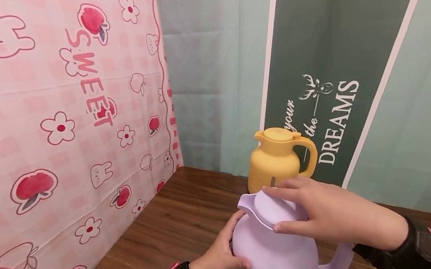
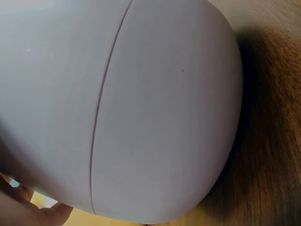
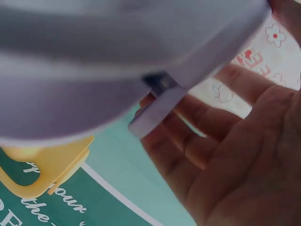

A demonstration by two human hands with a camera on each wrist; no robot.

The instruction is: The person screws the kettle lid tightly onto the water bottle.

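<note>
A lavender thermos jug (image 1: 273,263) stands on the wooden table, its spout to the left and its handle (image 1: 333,267) to the right. My left hand (image 1: 223,249) holds the jug's side, thumb on the front and fingers round the far left. In the left wrist view, fingertips (image 2: 54,214) show at the edge of the jug's body (image 2: 155,108). My right hand (image 1: 322,207) grips the round lavender lid (image 1: 276,209) at the jug's mouth, thumb at the near edge and fingers over the far side. The right wrist view shows its fingers (image 3: 202,115) around a lavender tab (image 3: 157,110).
Behind the lavender jug stands a yellow thermos jug (image 1: 274,158) with its lid on and handle to the right. A pink printed cloth (image 1: 80,146) hangs on the left, and a green cloth (image 1: 220,87) with lettering hangs behind the table (image 1: 163,221).
</note>
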